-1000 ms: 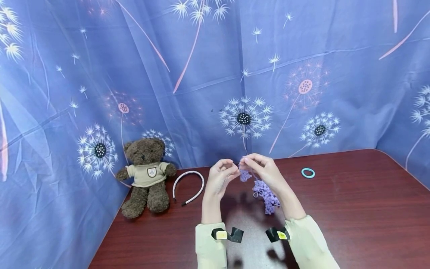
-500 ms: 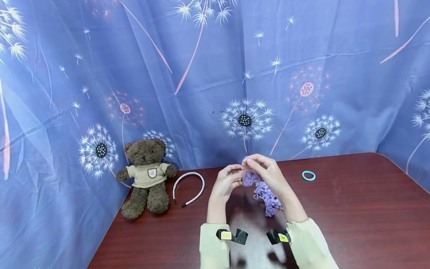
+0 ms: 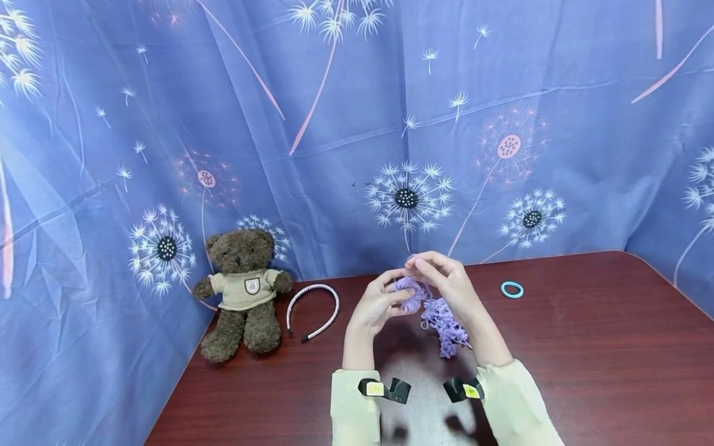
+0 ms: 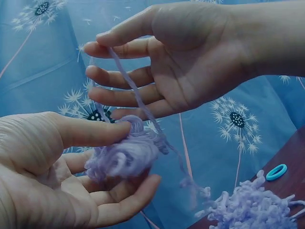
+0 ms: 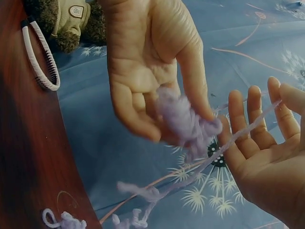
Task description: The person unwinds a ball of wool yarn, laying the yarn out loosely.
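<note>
A small wound bundle of purple yarn (image 4: 126,155) lies between the thumb and fingers of my left hand (image 3: 372,306). Above it, my right hand (image 3: 453,288) pinches a yarn strand (image 4: 129,81) between thumb and index finger. Its other fingers are spread in the left wrist view. That strand runs down past the bundle toward a bumpy purple yarn piece (image 3: 443,325), which sits lower, just left of my right forearm. In the right wrist view the bundle (image 5: 183,119) looks blurred, with loose loops at its edge.
At the left a brown teddy bear (image 3: 240,294) in a beige shirt leans against the blue dandelion curtain (image 3: 334,204). Beside it lies a white headband (image 3: 336,303). A turquoise ring (image 3: 511,290) rests on the dark red table (image 3: 586,347) at the right.
My left hand has moved right, and the yarn bundle now sits in its fingers instead of hanging below the fingertips. The right hand has stayed nearly in place, pinching the strand.
</note>
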Available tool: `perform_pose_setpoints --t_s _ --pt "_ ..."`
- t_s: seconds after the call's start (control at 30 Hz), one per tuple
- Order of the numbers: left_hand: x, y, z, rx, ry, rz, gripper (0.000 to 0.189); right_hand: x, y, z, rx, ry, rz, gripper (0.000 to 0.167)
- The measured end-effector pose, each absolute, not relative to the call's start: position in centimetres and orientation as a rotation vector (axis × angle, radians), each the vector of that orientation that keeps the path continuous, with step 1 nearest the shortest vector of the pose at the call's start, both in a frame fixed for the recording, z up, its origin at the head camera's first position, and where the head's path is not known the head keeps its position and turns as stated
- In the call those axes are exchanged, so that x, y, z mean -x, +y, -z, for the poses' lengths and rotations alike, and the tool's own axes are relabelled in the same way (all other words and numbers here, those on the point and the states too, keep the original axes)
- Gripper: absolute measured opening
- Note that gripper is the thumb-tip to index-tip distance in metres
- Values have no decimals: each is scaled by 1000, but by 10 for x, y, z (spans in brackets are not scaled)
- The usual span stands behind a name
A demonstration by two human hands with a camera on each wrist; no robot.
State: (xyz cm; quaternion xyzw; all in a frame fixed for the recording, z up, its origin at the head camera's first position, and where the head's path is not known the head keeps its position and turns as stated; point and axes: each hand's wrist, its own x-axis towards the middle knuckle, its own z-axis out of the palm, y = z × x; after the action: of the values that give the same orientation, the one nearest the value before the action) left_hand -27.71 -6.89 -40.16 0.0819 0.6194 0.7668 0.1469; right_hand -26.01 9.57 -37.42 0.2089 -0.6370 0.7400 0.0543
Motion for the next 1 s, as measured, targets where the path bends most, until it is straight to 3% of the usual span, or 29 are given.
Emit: perform_pose_setpoints --t_s 0.37,1.0 --pt "272 -93 393 -238 1823 -2283 31 269 125 380 -429 -1659 -2399 19" --pt "269 -124 387 -158 1843 -2336 41 271 189 393 -180 -1303 -2513 16"
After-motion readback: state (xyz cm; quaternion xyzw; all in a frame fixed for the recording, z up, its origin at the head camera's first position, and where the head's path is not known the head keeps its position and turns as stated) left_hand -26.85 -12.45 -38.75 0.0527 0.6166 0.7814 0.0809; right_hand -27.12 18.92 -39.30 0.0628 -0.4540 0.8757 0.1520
